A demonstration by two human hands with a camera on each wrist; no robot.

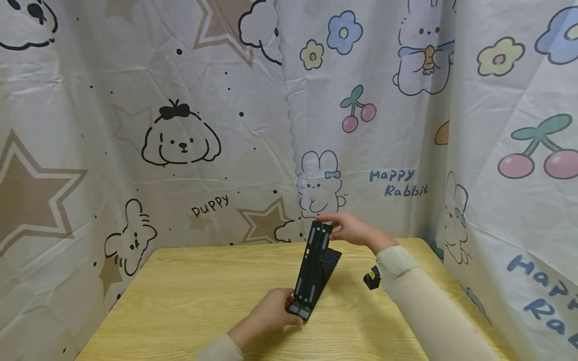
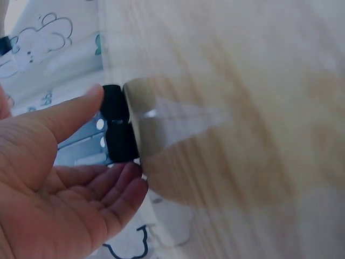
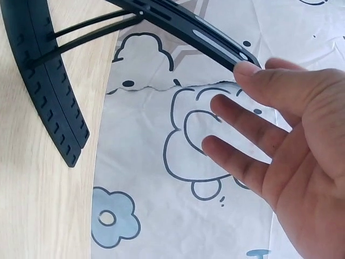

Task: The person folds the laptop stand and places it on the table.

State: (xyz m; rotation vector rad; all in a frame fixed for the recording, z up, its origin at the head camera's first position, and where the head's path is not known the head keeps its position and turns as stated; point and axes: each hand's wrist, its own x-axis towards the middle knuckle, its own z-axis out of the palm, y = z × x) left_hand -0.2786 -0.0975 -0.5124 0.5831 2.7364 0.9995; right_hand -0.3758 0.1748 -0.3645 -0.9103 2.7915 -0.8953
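A black folding laptop stand is propped up on the table, its upper plate tilted steeply above a base with a row of notches. Two thin struts join plate and base in the right wrist view. Low at the near end, my left hand holds the stand, thumb on one side and fingers on the other of its black end pieces. At the raised far end my right hand pinches the plate's tip between thumb and index finger; the other fingers are spread away from it.
The light wood table ends at a patterned cloth hung behind it and along its sides. A small black device with a yellow mark shows beside the right sleeve.
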